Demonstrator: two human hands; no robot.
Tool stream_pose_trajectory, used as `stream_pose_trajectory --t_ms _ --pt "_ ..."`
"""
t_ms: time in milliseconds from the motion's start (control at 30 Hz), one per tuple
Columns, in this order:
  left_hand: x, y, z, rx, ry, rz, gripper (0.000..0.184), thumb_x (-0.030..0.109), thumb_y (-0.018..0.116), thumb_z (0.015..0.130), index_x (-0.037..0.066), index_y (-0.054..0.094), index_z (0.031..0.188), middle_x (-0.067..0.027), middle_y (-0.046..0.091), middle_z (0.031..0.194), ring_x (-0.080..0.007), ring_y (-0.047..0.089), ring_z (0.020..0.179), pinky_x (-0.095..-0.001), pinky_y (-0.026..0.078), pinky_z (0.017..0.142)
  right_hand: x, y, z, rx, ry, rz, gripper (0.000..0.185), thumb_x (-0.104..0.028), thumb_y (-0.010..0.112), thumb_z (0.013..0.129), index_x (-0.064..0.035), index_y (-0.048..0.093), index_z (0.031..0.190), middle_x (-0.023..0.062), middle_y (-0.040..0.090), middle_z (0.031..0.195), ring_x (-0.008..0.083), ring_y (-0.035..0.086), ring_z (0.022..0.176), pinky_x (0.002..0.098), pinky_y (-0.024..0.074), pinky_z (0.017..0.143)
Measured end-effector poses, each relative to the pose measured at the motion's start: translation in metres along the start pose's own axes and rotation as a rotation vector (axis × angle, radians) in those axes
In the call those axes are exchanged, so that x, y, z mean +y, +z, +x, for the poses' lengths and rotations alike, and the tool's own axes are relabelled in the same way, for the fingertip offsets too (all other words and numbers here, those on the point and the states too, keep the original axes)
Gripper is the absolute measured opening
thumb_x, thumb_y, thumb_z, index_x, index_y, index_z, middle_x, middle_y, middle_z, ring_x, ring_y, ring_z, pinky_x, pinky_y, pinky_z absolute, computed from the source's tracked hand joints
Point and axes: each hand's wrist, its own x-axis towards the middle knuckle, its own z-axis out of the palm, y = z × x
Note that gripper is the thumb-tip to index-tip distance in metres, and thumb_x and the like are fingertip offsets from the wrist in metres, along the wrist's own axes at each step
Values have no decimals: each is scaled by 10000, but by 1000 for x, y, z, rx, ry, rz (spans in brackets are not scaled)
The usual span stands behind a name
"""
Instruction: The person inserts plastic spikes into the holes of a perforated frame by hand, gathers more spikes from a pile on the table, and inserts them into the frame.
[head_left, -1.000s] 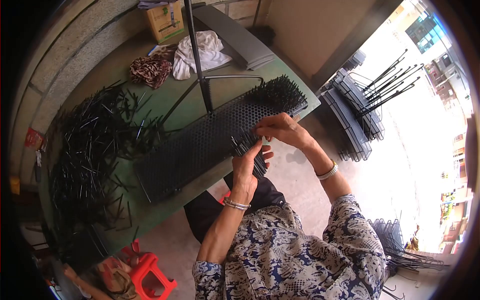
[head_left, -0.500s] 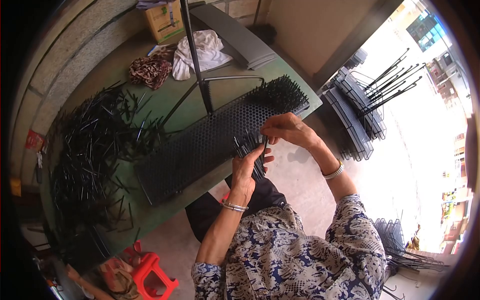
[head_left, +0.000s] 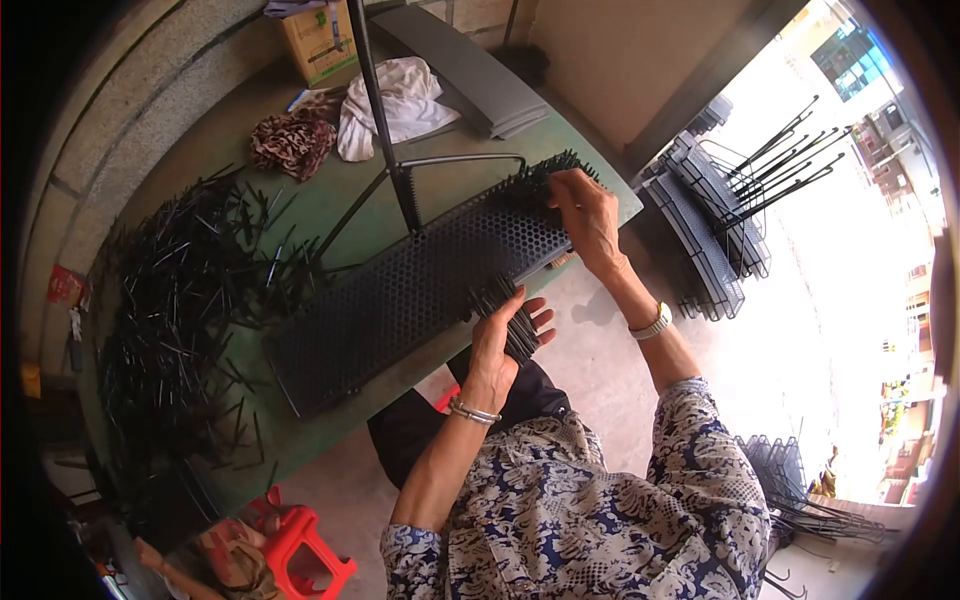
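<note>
A bundle of thin black rods (head_left: 508,312) lies across my left hand (head_left: 492,345), with the thumb pressed over it and the other fingers beneath. The bundle is just in front of a long black perforated panel (head_left: 400,290), at its near edge. My right hand (head_left: 588,215) is over the panel's far right end, thumb and fingers pinched together. Whatever those fingertips hold is lost against the dark rods. Around them, a dense cluster of upright black rods (head_left: 525,185) stands in the holes of that end.
A large pile of loose black rods (head_left: 175,310) covers the green table's left. A black stand with a pole (head_left: 385,130) rises behind the panel. Cloths (head_left: 390,105), a cardboard box (head_left: 322,45) and grey sheets (head_left: 465,70) lie farther back. A red stool (head_left: 310,555) stands below.
My right hand has moved from the bundle up and right to the cluster at the panel's end. My left hand keeps the bundle almost in place.
</note>
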Motion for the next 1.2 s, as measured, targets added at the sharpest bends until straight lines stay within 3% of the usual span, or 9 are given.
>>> stream_pose_trajectory --t_ms 167,500,800,967,1200 --pt "-3 -2 3 -29 0 -84 206 191 637 891 96 586 1067 -169 616 1061 -328 616 1007 -501 513 898 7 4 -2 -24 -47 -36 121 -89 587 912 -1 635 978 107 664 769 172 676 683 280 507 615" --pt "-6 -2 4 -16 17 -101 187 182 636 886 91 589 1042 -166 623 1030 -329 631 978 -503 514 893 -1 -3 -1 -37 -78 -49 120 -82 580 908 -3 631 982 119 654 770 190 667 660 293 506 598" --pt "-6 -1 1 17 19 -73 161 202 662 880 114 596 999 -136 635 973 -297 645 918 -485 544 812 -1 -7 7 -116 -49 -96 121 -81 576 900 -2 637 969 127 657 786 188 665 656 296 504 588" --pt "-8 1 -1 92 16 -14 118 205 664 887 116 609 943 -51 622 747 -176 608 679 -406 555 688 -5 -10 12 -164 -40 -122 130 -82 570 898 -5 642 973 129 662 778 199 665 656 306 502 592" --pt "-11 -3 2 13 96 75 134 217 666 891 106 619 949 -28 602 681 -148 574 584 -329 501 555 3 -7 9 -137 -113 -139 118 -73 559 902 -6 634 964 135 652 777 213 663 658 313 502 601"
